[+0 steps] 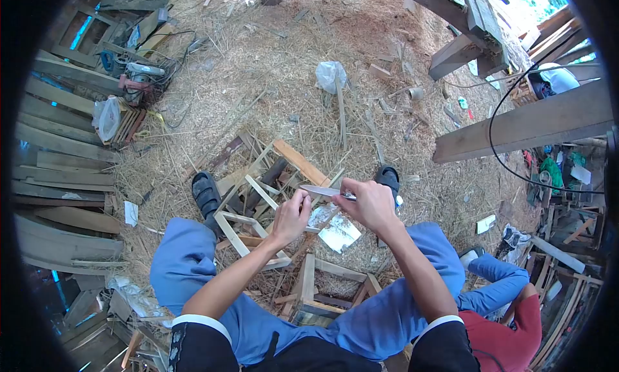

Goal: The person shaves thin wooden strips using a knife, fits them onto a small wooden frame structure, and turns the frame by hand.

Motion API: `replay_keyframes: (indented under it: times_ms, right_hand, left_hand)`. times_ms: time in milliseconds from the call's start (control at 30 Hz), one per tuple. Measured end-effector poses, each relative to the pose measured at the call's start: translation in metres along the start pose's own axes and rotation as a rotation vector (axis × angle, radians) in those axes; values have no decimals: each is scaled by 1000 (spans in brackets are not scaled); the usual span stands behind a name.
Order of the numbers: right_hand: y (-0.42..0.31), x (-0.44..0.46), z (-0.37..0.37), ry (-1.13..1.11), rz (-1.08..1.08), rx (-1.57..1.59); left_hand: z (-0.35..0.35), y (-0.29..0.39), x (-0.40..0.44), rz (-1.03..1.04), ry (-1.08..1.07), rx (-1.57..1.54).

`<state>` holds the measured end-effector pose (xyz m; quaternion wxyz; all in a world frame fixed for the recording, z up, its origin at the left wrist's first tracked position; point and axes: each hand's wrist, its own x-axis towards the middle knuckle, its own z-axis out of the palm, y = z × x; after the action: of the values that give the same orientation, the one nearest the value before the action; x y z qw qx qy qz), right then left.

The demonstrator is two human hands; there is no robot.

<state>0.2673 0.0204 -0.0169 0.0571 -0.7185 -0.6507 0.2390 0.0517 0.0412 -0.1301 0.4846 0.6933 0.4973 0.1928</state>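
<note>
My right hand (369,204) is closed around the handle of a knife (320,191), and its blade points left across the space between my hands. My left hand (291,217) is closed, thumb and fingers pressed together just below the blade's tip. Whatever it pinches, if anything, is hidden or too small to make out. Below and left of the hands, light wooden frames (233,235) rest on the ground between my feet. A flat wooden board (301,161) lies just beyond the knife. Under my hands is a white sheet (340,234) with a torn-looking edge.
A person in a red shirt (509,336) sits close at my right. Stacked planks (68,172) line the left side, with a power tool (137,81) near them. A thick beam (522,123) juts in from the right. Straw and shavings cover the ground (258,69); a plastic bag (330,75) lies ahead.
</note>
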Motion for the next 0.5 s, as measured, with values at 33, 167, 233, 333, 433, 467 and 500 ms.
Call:
replay_keyframes:
  times_ms: [33, 167, 233, 333, 433, 467, 500]
  right_hand:
    - [0, -2, -1, -9, 10, -18]
    - [7, 1, -12, -15, -2, -27]
    - [4, 0, -11, -41, 3, -37]
    - [2, -1, 2, 6, -49, 54]
    - [-6, -2, 24, 23, -46, 32]
    - [-5, -1, 26, 24, -57, 21]
    - [-6, -2, 23, 13, -48, 14]
  left_hand:
    - [0, 1, -2, -6, -6, 8]
    - [2, -3, -2, 27, 11, -7]
    - [-1, 0, -2, 1, 3, -15]
    - [0, -3, -1, -2, 8, 5]
    - [2, -4, -3, -7, 16, 21]
    - [3, -2, -3, -9, 18, 22]
    - [3, -3, -4, -2, 22, 22]
